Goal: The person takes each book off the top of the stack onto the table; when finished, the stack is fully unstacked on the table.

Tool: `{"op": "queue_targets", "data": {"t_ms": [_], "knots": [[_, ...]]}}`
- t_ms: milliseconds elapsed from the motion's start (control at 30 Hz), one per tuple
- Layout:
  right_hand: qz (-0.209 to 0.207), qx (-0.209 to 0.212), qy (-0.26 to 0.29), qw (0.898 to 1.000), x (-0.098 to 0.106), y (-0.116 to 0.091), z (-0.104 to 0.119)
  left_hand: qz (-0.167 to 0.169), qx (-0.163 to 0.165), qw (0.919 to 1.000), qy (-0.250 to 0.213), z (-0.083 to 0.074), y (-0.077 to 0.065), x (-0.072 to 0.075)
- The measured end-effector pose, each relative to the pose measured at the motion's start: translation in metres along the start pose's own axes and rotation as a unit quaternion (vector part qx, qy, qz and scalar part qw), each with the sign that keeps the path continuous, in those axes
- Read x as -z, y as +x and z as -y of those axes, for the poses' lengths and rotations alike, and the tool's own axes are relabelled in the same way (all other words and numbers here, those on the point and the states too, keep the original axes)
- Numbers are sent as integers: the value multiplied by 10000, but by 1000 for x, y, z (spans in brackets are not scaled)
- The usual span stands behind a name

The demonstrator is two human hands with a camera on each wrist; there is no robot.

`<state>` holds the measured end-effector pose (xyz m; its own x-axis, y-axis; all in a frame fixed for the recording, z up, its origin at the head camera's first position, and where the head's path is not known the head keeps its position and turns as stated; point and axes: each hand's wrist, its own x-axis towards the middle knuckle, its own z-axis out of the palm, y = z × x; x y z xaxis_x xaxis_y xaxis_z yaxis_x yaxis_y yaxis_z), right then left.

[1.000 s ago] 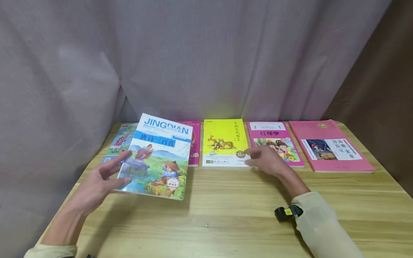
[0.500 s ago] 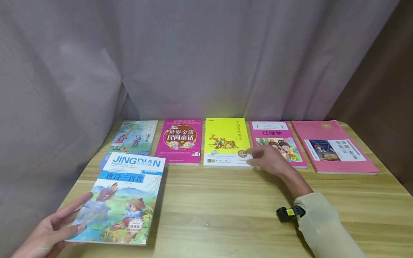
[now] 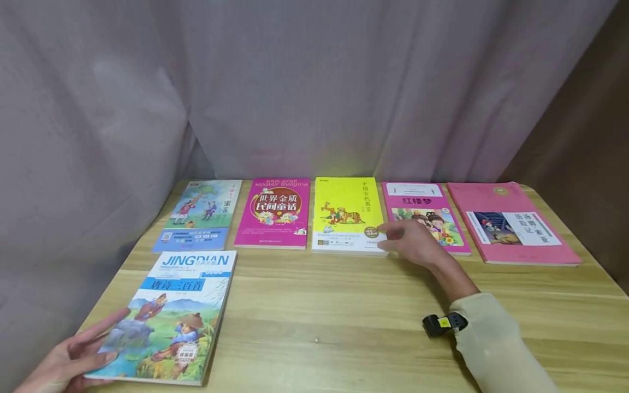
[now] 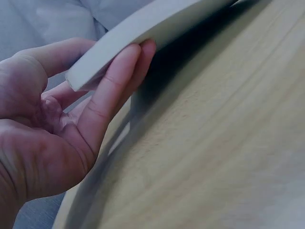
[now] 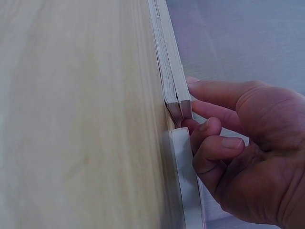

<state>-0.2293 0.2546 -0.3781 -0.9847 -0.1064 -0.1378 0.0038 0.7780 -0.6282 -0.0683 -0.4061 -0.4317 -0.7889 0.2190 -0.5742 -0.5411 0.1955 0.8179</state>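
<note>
A blue-and-white book with a painted landscape cover slants over the table's near left. My left hand pinches its lower left corner; in the left wrist view, the book's edge is held with a dark gap beneath. Whether its far end touches the wood cannot be told. At the back centre lies a yellow book. My right hand holds its lower right corner between thumb and fingers. Seen from the right wrist, two page blocks lie one above the other, with the smaller fingers curled beside them.
The back row also has a blue-green illustrated book, a magenta book, a purple-pink book partly behind my right hand, and a pink book. Grey curtain hangs behind the wooden table.
My left hand has carried the blue-and-white book left, down and nearer, uncovering the blue-green and magenta books. The right hand stays at the yellow book's corner.
</note>
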Motion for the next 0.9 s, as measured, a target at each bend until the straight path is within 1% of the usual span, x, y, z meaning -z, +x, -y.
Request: {"op": "queue_targets", "data": {"t_ms": [67, 133, 200, 267, 300, 367, 400, 467, 567, 667, 700, 800, 900], "knots": [[-24, -16, -20, 10000, -1, 0, 0, 118, -111, 9991, -402, 0, 2, 4], [-36, 18, -41, 10000, -2, 1, 0, 296, -242, 9964, -755, 0, 4, 8], [-42, 55, -22, 10000, -2, 0, 0, 321, -377, 9965, -674, -1, 7, 10], [-53, 93, 20, 9999, -2, 0, -2, 309, -374, 9981, -381, -3, 9, 11], [-51, 105, 45, 9999, -3, 0, -2, 230, -354, 9989, -184, -4, 11, 12], [-53, 110, 65, 9999, -3, -1, -3, -62, -213, 9996, 181, -7, 13, 12], [-48, 95, 69, 9999, -4, -1, -3, -177, -123, 9992, 337, -8, 14, 11], [-22, 22, 66, 10000, -4, -1, -3, -401, 56, 9980, 492, -11, 14, 11], [18, -31, 59, 10000, -3, -1, -1, -612, 313, 9939, 862, -17, 12, 9], [5, 1, 37, 10000, -2, -1, 1, -875, 566, 9855, 1341, -21, 6, 6], [-3, 23, 33, 10000, -1, 0, 1, -933, 579, 9820, 1536, -22, 4, 5], [-23, 69, 2, 10000, -1, 0, 2, -1163, 630, 9735, 1867, -25, 1, 1], [-6, 61, 31, 10000, -1, 1, 2, -1312, 653, 9600, 2387, -31, 0, 1]]}}
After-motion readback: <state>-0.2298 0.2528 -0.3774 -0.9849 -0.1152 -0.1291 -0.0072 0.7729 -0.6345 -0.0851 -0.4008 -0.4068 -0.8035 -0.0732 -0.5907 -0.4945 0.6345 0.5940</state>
